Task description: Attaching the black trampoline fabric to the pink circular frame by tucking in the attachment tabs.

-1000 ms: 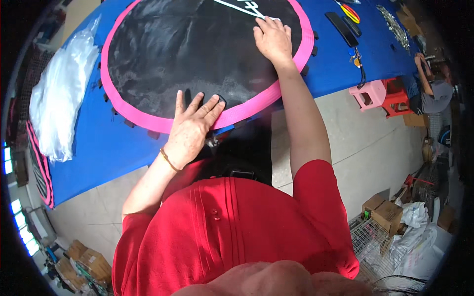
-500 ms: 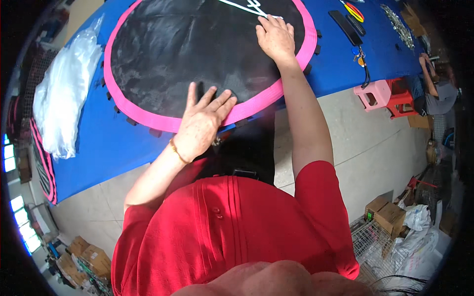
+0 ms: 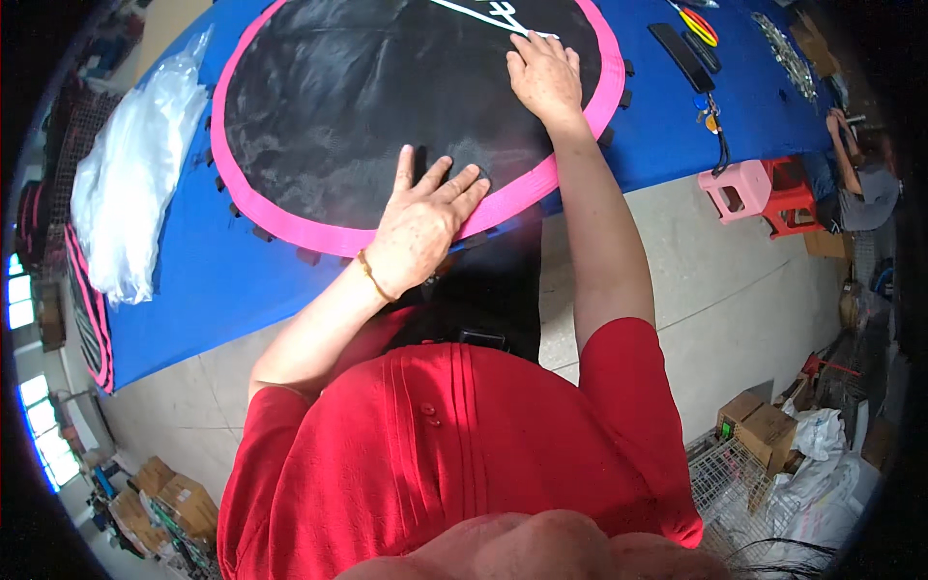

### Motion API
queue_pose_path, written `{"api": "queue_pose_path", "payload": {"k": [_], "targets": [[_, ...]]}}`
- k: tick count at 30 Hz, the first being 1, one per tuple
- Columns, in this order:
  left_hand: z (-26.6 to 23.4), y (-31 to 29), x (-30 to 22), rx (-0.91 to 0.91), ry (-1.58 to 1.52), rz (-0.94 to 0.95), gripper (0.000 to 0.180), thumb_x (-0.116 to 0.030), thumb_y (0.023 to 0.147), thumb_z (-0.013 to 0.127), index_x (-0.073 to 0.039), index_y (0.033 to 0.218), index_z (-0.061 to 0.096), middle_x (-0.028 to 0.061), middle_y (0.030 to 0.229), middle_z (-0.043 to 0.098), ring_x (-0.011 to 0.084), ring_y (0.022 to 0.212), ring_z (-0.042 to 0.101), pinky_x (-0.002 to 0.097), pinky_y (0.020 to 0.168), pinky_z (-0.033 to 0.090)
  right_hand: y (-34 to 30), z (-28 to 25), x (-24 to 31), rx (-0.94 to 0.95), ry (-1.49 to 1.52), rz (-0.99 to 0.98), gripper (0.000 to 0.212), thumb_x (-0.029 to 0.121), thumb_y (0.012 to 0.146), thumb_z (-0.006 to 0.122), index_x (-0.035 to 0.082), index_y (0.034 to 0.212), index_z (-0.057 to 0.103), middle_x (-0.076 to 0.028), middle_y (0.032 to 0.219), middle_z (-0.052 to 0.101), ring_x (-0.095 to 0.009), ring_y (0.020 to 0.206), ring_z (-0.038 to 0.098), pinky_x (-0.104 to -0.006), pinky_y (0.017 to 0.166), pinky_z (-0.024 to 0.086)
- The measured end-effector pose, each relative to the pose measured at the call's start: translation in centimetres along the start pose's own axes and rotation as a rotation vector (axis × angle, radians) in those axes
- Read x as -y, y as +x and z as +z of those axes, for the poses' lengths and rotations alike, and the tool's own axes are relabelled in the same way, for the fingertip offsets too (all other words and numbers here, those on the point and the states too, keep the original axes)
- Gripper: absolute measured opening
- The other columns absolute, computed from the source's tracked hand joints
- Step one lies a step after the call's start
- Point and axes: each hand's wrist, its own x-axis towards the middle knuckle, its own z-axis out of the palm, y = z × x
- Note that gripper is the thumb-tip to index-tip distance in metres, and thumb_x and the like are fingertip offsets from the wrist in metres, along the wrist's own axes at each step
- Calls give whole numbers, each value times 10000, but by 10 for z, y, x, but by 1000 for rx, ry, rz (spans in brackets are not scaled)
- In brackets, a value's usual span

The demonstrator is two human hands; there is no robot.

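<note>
A large round black mat [image 3: 338,126] with a wide pink border [image 3: 290,230] and small dark tabs around its rim lies flat before me. My left hand [image 3: 423,232] rests palm down across the near border, fingers spread onto the black surface. Farther off on the right side, my right hand [image 3: 547,79] lies on the mat with its fingers apart. Its fingertips touch the end of a white printed mark [image 3: 483,16]. Neither hand has anything gripped.
A blue-covered table [image 3: 213,290] carries the mat. Clear plastic bags [image 3: 135,184] lie left; scissors [image 3: 698,27], a black case [image 3: 680,56], keys [image 3: 712,124] and metal pieces [image 3: 785,48] lie right. Pink and red stools [image 3: 737,190], cartons [image 3: 759,430] and another person [image 3: 865,193] are beyond.
My left hand has slid a little to the right along the near border. My right hand stays at the white mark, and the whole view has shifted slightly.
</note>
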Motion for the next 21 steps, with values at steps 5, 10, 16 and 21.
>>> {"api": "queue_pose_path", "payload": {"k": [5,10,16,21], "targets": [[-4,-35,10,48,-41,-67,685,-49,941,644,-154,1612,556,63,1653,562,343,1534,506,689,1327,152,0,1,2,9,32,11,419,363,1039,610,171,1381,756,-105,1461,706,-345,1445,560,-571,1220,357],[1,-18,6,13,-43,-44,652,-57,968,602,-155,1611,554,62,1656,559,345,1536,504,689,1326,156,0,-1,2,-25,-3,1,407,357,1038,611,165,1359,771,-101,1455,710,-339,1432,567,-561,1202,365],[5,27,-1,0,25,16,596,-104,994,582,-141,1589,567,62,1656,554,351,1526,514,708,1309,186,1,-2,2,-12,28,9,413,347,1038,612,161,1375,763,-105,1478,698,-338,1434,564,-556,1214,356],[1,8,3,20,-33,-8,619,-84,980,591,-149,1595,569,65,1640,574,349,1523,519,697,1316,173,-1,-1,-4,-10,43,22,422,351,1045,600,154,1384,757,-111,1481,692,-345,1451,550,-572,1235,338]]}}
